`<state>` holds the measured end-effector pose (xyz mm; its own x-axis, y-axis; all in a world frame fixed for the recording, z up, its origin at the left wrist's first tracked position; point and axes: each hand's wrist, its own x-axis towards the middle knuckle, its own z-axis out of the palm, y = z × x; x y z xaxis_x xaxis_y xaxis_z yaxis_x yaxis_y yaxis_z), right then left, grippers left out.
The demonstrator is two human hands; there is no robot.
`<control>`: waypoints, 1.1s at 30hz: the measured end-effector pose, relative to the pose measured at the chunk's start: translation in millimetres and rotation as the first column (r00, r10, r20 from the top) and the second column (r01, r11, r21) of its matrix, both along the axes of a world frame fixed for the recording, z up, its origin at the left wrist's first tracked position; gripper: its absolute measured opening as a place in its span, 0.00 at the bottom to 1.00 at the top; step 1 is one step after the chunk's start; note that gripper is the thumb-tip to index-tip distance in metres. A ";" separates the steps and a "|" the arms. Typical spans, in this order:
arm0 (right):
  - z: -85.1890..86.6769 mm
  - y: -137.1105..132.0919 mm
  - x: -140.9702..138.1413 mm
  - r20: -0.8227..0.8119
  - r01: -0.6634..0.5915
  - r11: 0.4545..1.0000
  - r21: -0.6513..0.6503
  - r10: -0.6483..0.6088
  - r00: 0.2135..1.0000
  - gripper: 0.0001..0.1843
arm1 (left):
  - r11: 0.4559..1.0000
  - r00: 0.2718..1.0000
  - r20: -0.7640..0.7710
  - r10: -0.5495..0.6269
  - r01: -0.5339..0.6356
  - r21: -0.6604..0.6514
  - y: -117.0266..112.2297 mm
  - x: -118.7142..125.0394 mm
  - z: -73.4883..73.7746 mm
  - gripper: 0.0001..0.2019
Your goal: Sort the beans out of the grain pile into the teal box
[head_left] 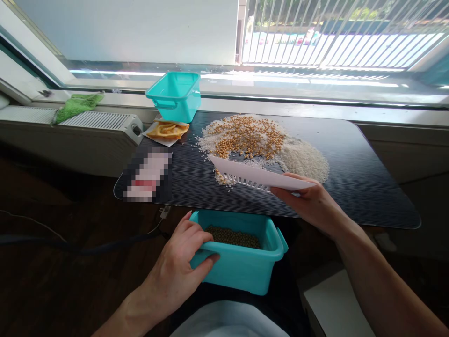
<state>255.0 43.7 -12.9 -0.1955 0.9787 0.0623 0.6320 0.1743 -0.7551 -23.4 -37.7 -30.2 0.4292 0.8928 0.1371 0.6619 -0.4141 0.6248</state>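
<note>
My left hand point(184, 255) grips the near left rim of a turquoise plastic bin point(238, 267), with the thumb outside and the fingers over the edge. Small greenish-brown round grains, like dried peas, point(233, 238) cover the bin's bottom. In my right hand point(315, 201) is a thin white piece with a row of slots along its lower edge point(256, 174), pinched at its right end and held above the table's front edge. Just behind it lies a heap of white, rice-like grains point(305, 159), topped on the left by golden, chickpea-like balls point(252, 133).
The dark table point(365, 178) stands against the windowsill. At its back left is another turquoise bin point(178, 103), beside folded flatbread-like food on paper point(166, 131). A blurred-out flat item point(149, 175) lies at the left. A green cloth point(77, 106) rests on the radiator point(105, 120).
</note>
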 end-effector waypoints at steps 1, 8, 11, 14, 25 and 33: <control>-0.7 -0.4 0.3 0.012 -0.014 1.000 -0.005 0.014 1.000 0.15 | 1.000 1.000 -0.001 -0.002 0.002 -0.003 0.0 0.1 0.4 0.02; 1.2 -4.4 2.3 0.020 -0.042 0.999 -0.035 0.043 0.999 0.13 | 1.000 1.000 0.007 0.004 -0.004 0.010 -0.1 0.4 -0.1 0.02; 4.1 -6.3 6.2 0.011 0.009 1.000 -0.013 -0.009 1.000 0.13 | 1.000 1.000 0.010 0.002 -0.002 0.018 0.0 0.6 -0.1 0.03; 3.4 -6.8 10.6 0.005 0.096 0.995 -0.010 -0.096 0.995 0.14 | 1.000 1.000 0.013 -0.005 0.005 0.026 0.1 0.6 0.9 0.03; -0.6 -8.6 10.3 -0.092 0.120 0.992 -0.033 -0.123 0.988 0.13 | 0.999 1.000 0.005 -0.005 0.005 0.033 0.3 0.6 0.4 0.03; -3.1 -5.0 10.0 -0.094 0.095 0.991 -0.089 -0.104 0.990 0.13 | 0.999 1.000 0.009 -0.013 0.013 0.034 0.3 0.2 0.2 0.04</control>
